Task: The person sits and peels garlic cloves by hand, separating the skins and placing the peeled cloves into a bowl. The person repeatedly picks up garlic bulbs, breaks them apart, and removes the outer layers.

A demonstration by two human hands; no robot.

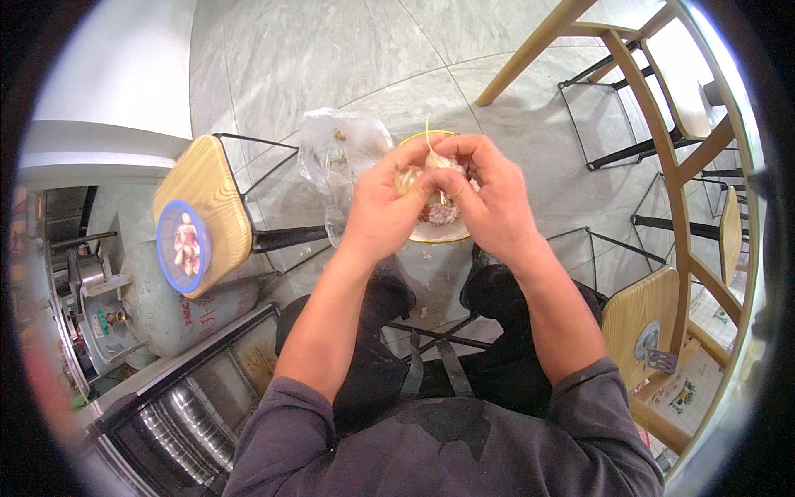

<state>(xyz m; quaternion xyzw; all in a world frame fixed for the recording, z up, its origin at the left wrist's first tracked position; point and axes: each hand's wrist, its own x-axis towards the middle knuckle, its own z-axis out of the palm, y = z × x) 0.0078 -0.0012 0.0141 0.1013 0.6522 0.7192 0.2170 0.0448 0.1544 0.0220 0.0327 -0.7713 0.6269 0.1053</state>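
Observation:
Both hands meet in front of me, above a yellow-rimmed bowl on the floor. Between the fingers of my left hand and my right hand is a pale garlic bulb with a thin stalk sticking up. Papery skin shows beside my left fingers. More garlic bulbs lie in the bowl, partly hidden by the hands. A clear plastic bag with some bits inside stands left of the bowl. Farther left, a blue-rimmed plastic basket holds several garlic cloves.
The basket rests on a wooden-topped stool with black metal legs. A gas cylinder and a glass-fronted cabinet are at the lower left. On the right are a wooden frame and another stool.

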